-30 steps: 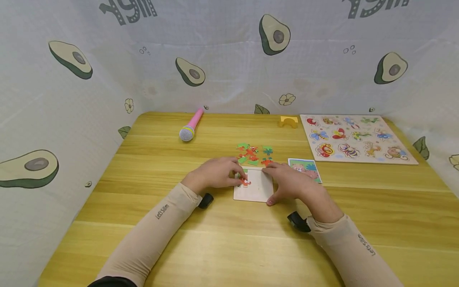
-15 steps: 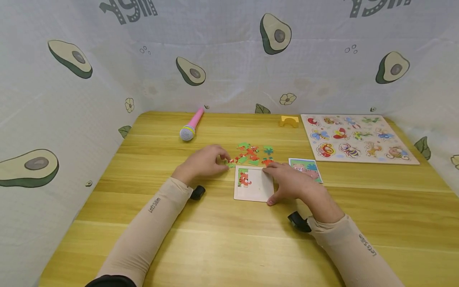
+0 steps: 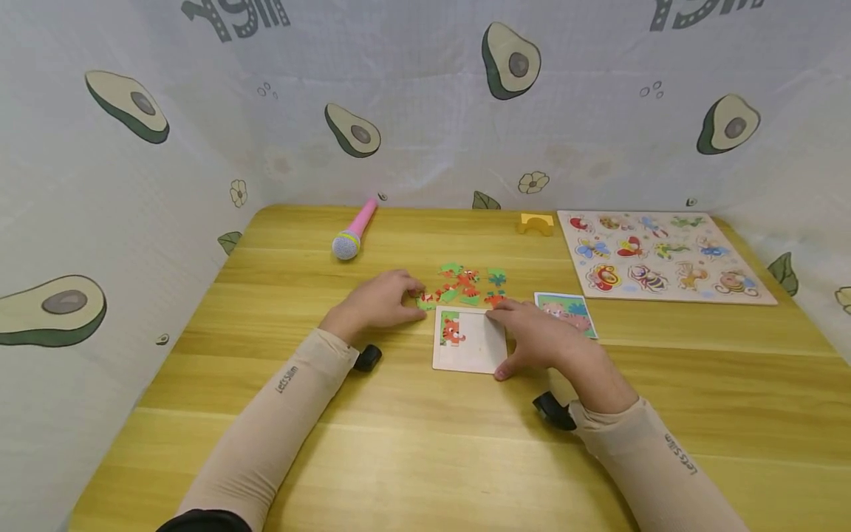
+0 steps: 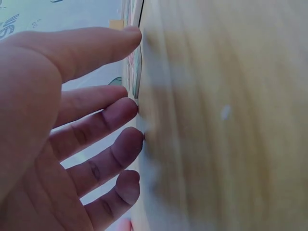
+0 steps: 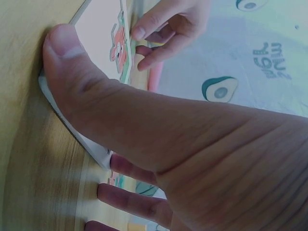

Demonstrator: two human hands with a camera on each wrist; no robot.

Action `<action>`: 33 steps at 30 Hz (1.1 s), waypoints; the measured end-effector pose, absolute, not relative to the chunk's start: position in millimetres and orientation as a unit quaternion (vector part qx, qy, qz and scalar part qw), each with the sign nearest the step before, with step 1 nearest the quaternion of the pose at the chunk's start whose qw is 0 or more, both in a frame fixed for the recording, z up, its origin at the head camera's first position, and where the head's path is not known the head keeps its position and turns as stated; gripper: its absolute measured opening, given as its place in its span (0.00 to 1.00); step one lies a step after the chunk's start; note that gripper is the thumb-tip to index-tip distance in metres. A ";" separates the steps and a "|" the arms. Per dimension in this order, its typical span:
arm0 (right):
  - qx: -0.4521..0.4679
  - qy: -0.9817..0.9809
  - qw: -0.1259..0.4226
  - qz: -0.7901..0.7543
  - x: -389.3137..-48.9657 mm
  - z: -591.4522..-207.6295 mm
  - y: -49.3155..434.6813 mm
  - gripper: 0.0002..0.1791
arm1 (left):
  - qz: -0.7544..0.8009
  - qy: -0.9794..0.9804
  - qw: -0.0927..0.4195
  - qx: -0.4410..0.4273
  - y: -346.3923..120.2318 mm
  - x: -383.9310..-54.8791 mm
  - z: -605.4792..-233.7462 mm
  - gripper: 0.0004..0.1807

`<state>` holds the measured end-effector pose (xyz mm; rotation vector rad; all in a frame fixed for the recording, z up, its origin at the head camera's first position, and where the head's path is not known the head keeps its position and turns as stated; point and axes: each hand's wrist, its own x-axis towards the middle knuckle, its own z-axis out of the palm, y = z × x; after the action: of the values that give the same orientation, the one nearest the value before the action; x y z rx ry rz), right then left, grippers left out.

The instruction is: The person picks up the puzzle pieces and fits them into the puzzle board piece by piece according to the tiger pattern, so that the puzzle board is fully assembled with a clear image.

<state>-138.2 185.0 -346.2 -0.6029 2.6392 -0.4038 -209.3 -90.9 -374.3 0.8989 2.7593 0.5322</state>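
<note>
A pale puzzle tray (image 3: 475,355) lies flat on the table in the head view, with a tiger-face section (image 3: 453,330) in its upper left. My right hand (image 3: 537,336) holds the tray's right side, thumb at the near corner and fingers by the far edge. In the right wrist view the thumb (image 5: 70,53) rests on that corner. Loose orange and green puzzle pieces (image 3: 467,281) lie behind the tray. At their left end is my left hand (image 3: 379,299), fingers loosely bent and fingertips beside the nearest pieces. The left wrist view shows nothing between its fingers.
A picture card (image 3: 565,314) lies right of the tray, partly behind my right hand. Farther back are a large insect puzzle board (image 3: 665,258), a yellow arch block (image 3: 535,224) and a pink toy microphone (image 3: 355,230). A printed curtain surrounds the table.
My left hand has left the tray's tiger-face section and moved left and back to the loose pieces, then stayed there. My right hand keeps its place on the tray.
</note>
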 end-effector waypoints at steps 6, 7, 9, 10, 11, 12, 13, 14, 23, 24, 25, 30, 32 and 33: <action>-0.220 0.944 0.199 -0.142 -137.5 -345.9 184.2 0.54 | 0.179 0.934 0.111 0.290 -88.0 -207.1 -374.3 0.28; -0.220 0.944 0.199 -0.142 -137.6 -346.3 184.3 0.54 | 0.181 0.934 0.111 0.288 -87.9 -206.8 -374.5 0.28; -0.220 0.944 0.198 -0.143 -137.5 -346.6 184.0 0.54 | 0.184 0.934 0.111 0.285 -87.6 -206.6 -375.1 0.28; -0.223 0.944 0.196 -0.142 -137.5 -346.6 184.1 0.54 | 0.186 0.934 0.110 0.284 -87.6 -206.4 -375.4 0.27; -0.222 0.944 0.197 -0.142 -137.5 -346.6 184.1 0.54 | 0.189 0.934 0.112 0.282 -87.8 -206.3 -375.7 0.27; -0.223 0.944 0.196 -0.142 -137.3 -346.5 184.2 0.54 | 0.192 0.934 0.112 0.280 -88.0 -206.1 -375.8 0.27; -0.221 0.944 0.198 -0.143 -137.4 -346.8 184.2 0.54 | 0.195 0.934 0.112 0.279 -88.1 -206.1 -375.8 0.26; -0.221 0.944 0.197 -0.143 -137.4 -346.9 184.3 0.54 | 0.198 0.933 0.112 0.279 -88.1 -206.3 -376.1 0.26; -0.219 0.945 0.196 -0.141 -138.0 -347.2 183.9 0.54 | 0.201 0.934 0.112 0.274 -88.2 -207.2 -374.6 0.25; -0.219 0.945 0.196 -0.141 -138.2 -347.3 183.9 0.54 | 0.202 0.933 0.111 0.275 -88.2 -207.4 -374.4 0.25; -0.220 0.945 0.196 -0.141 -138.3 -347.2 184.0 0.54 | 0.203 0.933 0.111 0.275 -88.2 -207.4 -374.2 0.25; -0.221 0.945 0.195 -0.140 -138.2 -346.9 184.2 0.54 | 0.216 0.932 0.106 0.272 -88.3 -207.2 -371.5 0.23; -0.220 0.946 0.194 -0.140 -138.3 -347.0 184.4 0.54 | 0.221 0.931 0.102 0.272 -88.5 -206.4 -369.8 0.22; -0.219 0.946 0.195 -0.140 -138.5 -347.2 184.4 0.54 | 0.225 0.930 0.100 0.272 -88.6 -205.9 -368.8 0.22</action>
<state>-138.5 184.4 -347.2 -0.6129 2.6520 -0.3925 -205.9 -88.6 -368.8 0.8046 2.7491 0.6651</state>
